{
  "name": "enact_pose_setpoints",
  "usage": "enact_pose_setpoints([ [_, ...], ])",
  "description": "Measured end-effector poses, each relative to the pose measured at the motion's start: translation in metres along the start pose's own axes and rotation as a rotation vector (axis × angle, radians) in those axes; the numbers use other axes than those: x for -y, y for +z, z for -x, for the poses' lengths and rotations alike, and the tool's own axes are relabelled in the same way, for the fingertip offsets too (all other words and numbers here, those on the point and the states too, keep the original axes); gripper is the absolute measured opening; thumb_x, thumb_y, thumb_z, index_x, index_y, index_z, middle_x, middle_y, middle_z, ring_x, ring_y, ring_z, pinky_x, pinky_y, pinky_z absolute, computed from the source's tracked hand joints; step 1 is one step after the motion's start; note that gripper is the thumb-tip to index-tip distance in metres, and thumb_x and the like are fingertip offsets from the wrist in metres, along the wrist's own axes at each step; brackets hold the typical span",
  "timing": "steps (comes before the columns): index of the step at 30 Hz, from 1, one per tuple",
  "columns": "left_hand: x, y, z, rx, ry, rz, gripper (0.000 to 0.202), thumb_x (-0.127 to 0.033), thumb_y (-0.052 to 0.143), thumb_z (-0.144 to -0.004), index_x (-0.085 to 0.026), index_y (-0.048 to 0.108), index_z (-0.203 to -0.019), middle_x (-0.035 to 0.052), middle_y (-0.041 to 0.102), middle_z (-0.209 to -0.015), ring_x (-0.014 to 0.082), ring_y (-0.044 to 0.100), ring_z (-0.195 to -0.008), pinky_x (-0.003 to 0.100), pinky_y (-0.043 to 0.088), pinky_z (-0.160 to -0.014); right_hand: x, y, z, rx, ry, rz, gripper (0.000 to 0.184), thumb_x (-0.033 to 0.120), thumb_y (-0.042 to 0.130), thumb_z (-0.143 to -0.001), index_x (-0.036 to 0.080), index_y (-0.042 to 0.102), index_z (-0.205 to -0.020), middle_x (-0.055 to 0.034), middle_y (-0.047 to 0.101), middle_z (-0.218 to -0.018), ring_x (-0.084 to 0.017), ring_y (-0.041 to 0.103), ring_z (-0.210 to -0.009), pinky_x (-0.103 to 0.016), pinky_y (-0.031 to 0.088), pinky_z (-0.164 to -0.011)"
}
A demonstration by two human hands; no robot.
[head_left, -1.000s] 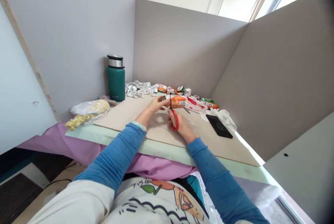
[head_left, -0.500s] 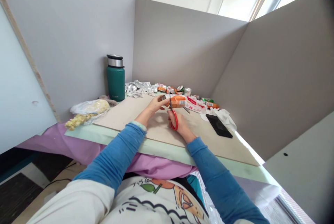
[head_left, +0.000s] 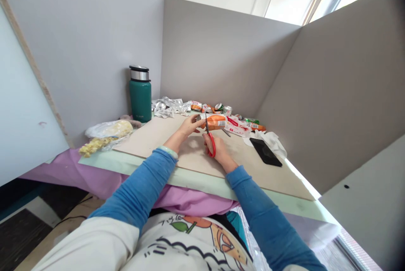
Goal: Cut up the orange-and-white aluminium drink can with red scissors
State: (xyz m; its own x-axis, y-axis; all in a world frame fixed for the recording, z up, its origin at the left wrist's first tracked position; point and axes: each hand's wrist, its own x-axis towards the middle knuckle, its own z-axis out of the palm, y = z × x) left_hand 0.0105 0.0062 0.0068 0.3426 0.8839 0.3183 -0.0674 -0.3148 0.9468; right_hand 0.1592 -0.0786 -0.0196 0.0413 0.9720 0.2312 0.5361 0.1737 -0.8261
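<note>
My left hand (head_left: 191, 125) is closed on the left end of an orange and white drink can (head_left: 215, 122), which lies on its side in the air above the board. In my right hand (head_left: 216, 148) is a pair of scissors (head_left: 213, 146) with red handles, fingers wrapped round the loops. The dark blades point up and away, lying against the can near my left fingertips. Whether the blades bite into the metal I cannot tell. Below both hands spreads the beige board (head_left: 152, 138).
A green bottle (head_left: 141, 98) stands at the back left. Crumpled silvery scraps and several cut cans (head_left: 196, 105) line the back. A black phone (head_left: 265, 151) and white tissue (head_left: 274, 141) lie on the right. A plastic bag (head_left: 109, 130) sits at left. Grey panels (head_left: 228, 52) enclose the table.
Almost nothing differs. The can's lower edge near the scissor blades has shifted slightly, while both hands keep their places.
</note>
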Motion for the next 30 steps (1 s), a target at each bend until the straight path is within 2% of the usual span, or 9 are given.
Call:
enact_pose_setpoints([
  [7, -0.0014, 0.0008, 0.0010, -0.026, 0.002, 0.028, 0.052, -0.047, 0.071, -0.086, -0.018, 0.061, -0.127, 0.0123, 0.068, -0.125, 0.0219, 0.070, -0.104, 0.027, 0.057, -0.075, -0.0030, -0.0005, 0.0007, -0.014, -0.086, -0.004, 0.044, 0.057, 0.051, -0.098, 0.025, 0.057, -0.068, -0.0010, 0.058, -0.047, -0.019, 0.055, -0.044, -0.034, 0.048, -0.053],
  [13, -0.0026, 0.0012, 0.0020, -0.036, 0.007, 0.035, 0.054, -0.049, 0.073, -0.084, -0.017, 0.061, -0.126, 0.0133, 0.068, -0.128, 0.0227, 0.070, -0.105, 0.028, 0.057, -0.076, 0.0011, -0.0029, 0.0047, -0.004, -0.066, -0.043, 0.047, 0.061, 0.050, -0.096, 0.024, 0.056, -0.068, -0.0007, 0.058, -0.048, -0.018, 0.054, -0.044, -0.033, 0.046, -0.051],
  [18, -0.0024, 0.0014, 0.0018, -0.034, 0.030, 0.016, 0.052, -0.047, 0.073, -0.084, -0.016, 0.063, -0.125, 0.0117, 0.070, -0.117, 0.0204, 0.070, -0.096, 0.027, 0.056, -0.073, 0.0028, -0.0047, 0.0065, 0.016, -0.065, -0.068, 0.051, 0.066, 0.049, -0.096, 0.023, 0.057, -0.070, -0.0001, 0.059, -0.049, -0.017, 0.055, -0.045, -0.031, 0.046, -0.051],
  [23, -0.0026, 0.0026, 0.0016, -0.040, 0.076, 0.057, 0.054, -0.046, 0.075, -0.082, -0.016, 0.062, -0.125, 0.0106, 0.069, -0.116, 0.0193, 0.069, -0.094, 0.027, 0.055, -0.072, 0.0002, -0.0043, 0.0058, 0.037, -0.058, -0.129, 0.048, 0.065, 0.048, -0.096, 0.023, 0.058, -0.073, -0.0003, 0.059, -0.049, -0.017, 0.053, -0.044, -0.031, 0.043, -0.048],
  [27, -0.0032, 0.0030, 0.0014, -0.023, 0.119, 0.098, 0.057, -0.045, 0.077, -0.079, -0.016, 0.060, -0.125, 0.0062, 0.068, -0.104, 0.0163, 0.067, -0.086, 0.026, 0.053, -0.070, -0.0011, -0.0041, 0.0057, 0.053, -0.071, -0.157, 0.049, 0.066, 0.050, -0.095, 0.023, 0.058, -0.075, -0.0006, 0.060, -0.052, -0.016, 0.053, -0.045, -0.030, 0.043, -0.048],
  [30, -0.0038, 0.0031, 0.0015, -0.024, 0.131, 0.114, 0.059, -0.044, 0.077, -0.079, -0.016, 0.059, -0.128, 0.0045, 0.068, -0.102, 0.0149, 0.067, -0.084, 0.025, 0.053, -0.070, -0.0001, -0.0043, 0.0065, 0.058, -0.064, -0.172, 0.050, 0.069, 0.050, -0.094, 0.022, 0.058, -0.077, 0.0003, 0.060, -0.052, -0.016, 0.053, -0.045, -0.029, 0.042, -0.047],
])
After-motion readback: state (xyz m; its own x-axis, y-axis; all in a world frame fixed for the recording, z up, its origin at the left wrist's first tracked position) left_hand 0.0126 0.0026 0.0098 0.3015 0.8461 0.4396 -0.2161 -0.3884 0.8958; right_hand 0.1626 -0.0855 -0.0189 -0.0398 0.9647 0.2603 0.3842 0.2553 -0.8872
